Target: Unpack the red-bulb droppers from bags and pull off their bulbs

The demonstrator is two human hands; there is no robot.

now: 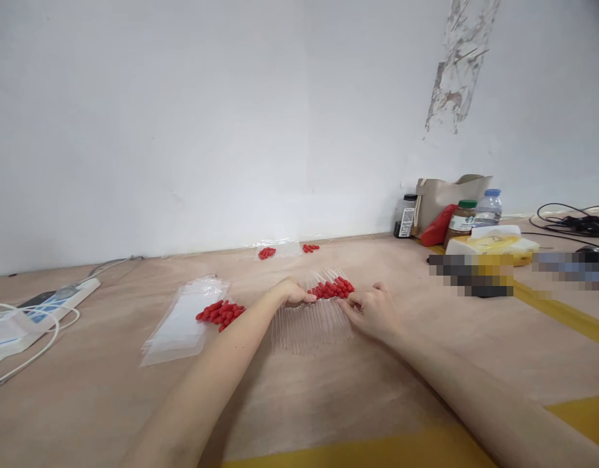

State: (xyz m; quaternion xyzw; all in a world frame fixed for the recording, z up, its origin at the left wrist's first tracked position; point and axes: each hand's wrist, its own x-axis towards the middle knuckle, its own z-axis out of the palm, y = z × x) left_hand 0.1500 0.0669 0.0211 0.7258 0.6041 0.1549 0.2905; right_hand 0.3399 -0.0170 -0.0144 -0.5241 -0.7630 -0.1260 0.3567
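Note:
Between my hands lies a row of thin sticks with red, elongated tips (331,288); pale stems fan out behind the tips. In front of them, on the table, many thin clear sticks (309,328) lie side by side. At the row's left end, my left hand (294,290) is closed, its thumb reaching along the red tips and its other fingers partly hidden. My right hand (375,309) is closed at the right end, fingers curled, thumb and forefinger pressed together by the tips. Left of my left forearm is a pile of loose red pieces (221,313).
Clear plastic bags (180,318) are stacked at the left, near a white power strip (46,318) with cables. Farther back lie small red pieces (267,253) on a clear bag. A beige bag (446,195), jars, a bottle and a yellow packet (494,246) stand at the right.

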